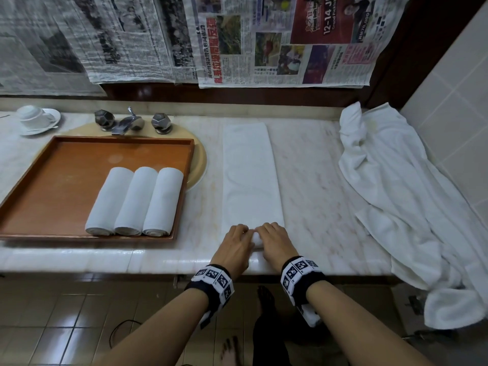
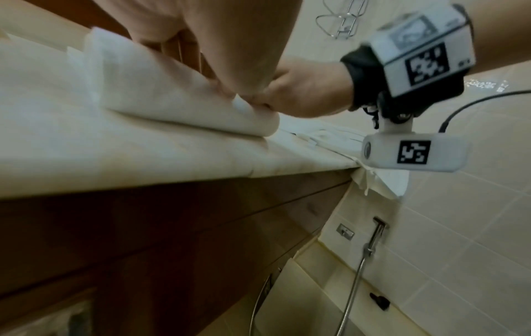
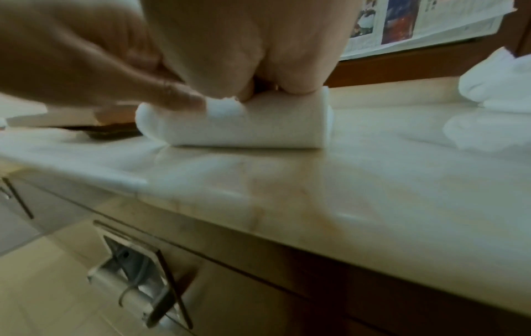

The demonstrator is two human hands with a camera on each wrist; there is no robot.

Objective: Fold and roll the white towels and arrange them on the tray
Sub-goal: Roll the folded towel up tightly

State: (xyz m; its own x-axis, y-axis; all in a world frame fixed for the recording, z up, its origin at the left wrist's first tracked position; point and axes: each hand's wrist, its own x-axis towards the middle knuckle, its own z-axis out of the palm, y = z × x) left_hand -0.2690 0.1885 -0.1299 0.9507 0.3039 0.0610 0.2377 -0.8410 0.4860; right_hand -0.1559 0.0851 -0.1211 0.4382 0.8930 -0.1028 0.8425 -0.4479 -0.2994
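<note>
White towel rolls (image 1: 134, 202), three, lie on tray (image 1: 52, 167); left hand (image 1: 236, 243) and right hand (image 1: 274, 241) grasp folded towel (image 1: 250, 175), roll barely begun; loose towels (image 1: 396, 180) wait on desk (image 1: 317, 167).

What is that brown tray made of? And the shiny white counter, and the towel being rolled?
The brown rectangular tray looks like wood or wood-look laminate: warm orange-brown, smooth, with a soft sheen. The pale counter seems to be polished marble, since it has faint veins and glossy reflections. The folded white towel looks like soft cotton terry, matte and fuzzy where the left hand and right hand roll it.
</note>
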